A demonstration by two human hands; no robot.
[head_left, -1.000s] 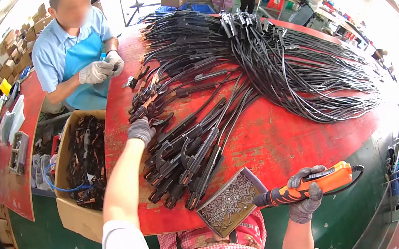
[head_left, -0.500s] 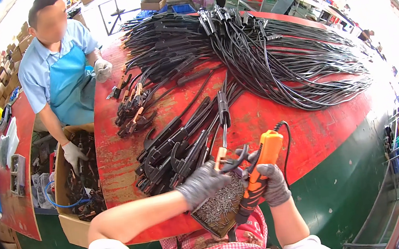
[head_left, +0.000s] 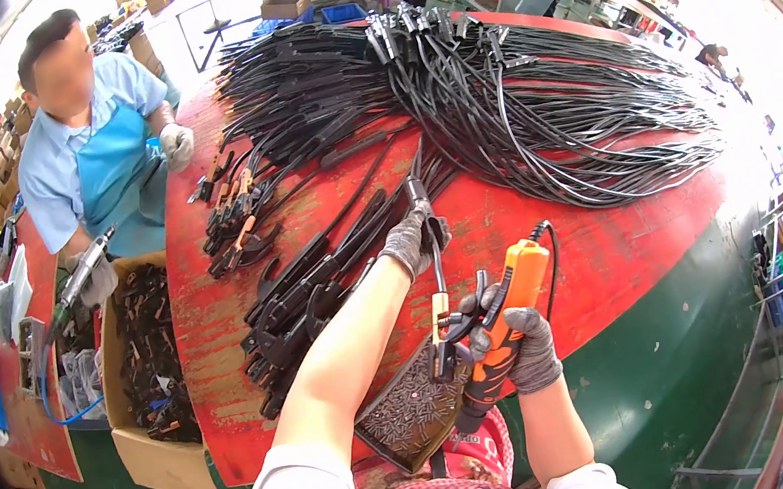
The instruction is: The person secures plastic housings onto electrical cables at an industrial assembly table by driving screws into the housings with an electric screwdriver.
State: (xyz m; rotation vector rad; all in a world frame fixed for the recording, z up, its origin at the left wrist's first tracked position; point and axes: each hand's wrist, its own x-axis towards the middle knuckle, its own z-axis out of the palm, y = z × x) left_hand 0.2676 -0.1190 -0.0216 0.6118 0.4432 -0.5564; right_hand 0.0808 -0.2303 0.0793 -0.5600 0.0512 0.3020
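My left hand (head_left: 416, 241), in a dark grey glove, is closed around a black handle sleeve (head_left: 416, 190) on a cable. Below it, the cable runs down to an electrode holder's copper-coloured and black head (head_left: 441, 327), which hangs over the screw tray. My right hand (head_left: 529, 350), gloved too, grips an orange and black power screwdriver (head_left: 521, 277), tilted with its lower end beside the tray. Fingers of that hand also touch a black lever part of the holder. Small screws (head_left: 413, 405) fill the shallow tray (head_left: 386, 451) at the table's near edge.
Several black electrode holders (head_left: 309, 290) lie left of my left hand on the red table (head_left: 609, 241). Bundled black cables (head_left: 575, 136) cover its far side. At left, a co-worker (head_left: 107, 148) holds a metal tool (head_left: 88, 270) beside a cardboard box (head_left: 129, 427) of parts.
My left hand has moved up from the holder's head to the sleeve on the cable. My right hand keeps the screwdriver. The co-worker's lower hand has risen from the box with a tool.
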